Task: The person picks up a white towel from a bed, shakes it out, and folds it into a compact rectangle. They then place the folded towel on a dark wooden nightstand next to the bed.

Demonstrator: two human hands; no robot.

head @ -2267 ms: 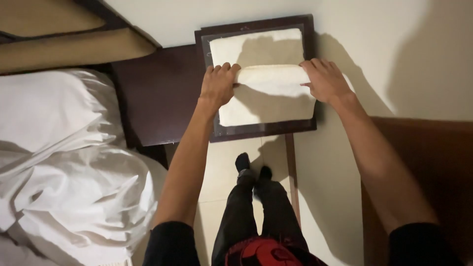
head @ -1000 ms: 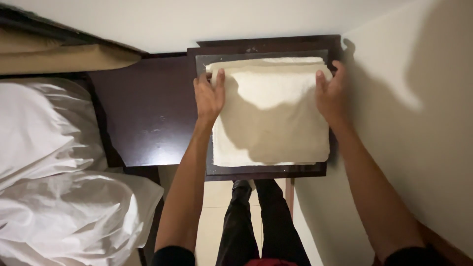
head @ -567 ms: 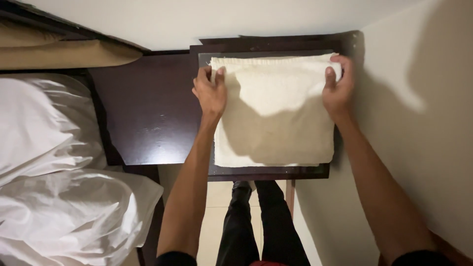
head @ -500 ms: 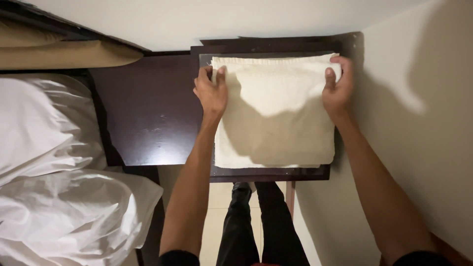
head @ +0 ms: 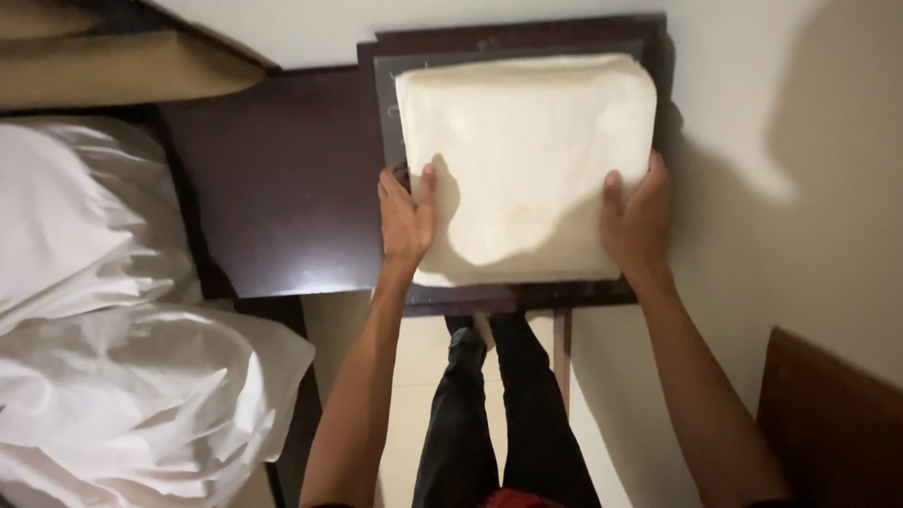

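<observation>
Both hands, left hand (head: 406, 218) and right hand (head: 638, 224), fingers loosely flat, grip the sides of the folded cream terry towel (head: 523, 160) lying between them on the dark square tray (head: 527, 293), so it looks like squaring-up time.

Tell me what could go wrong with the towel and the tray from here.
1. The tray appears to stand past the front edge of the dark table, so pressing on it might tip it.
2. The folded towel nearly fills the tray; it could slide over the rim.
3. The left hand and right hand grip only the near edge, so the fold may loosen.
</observation>
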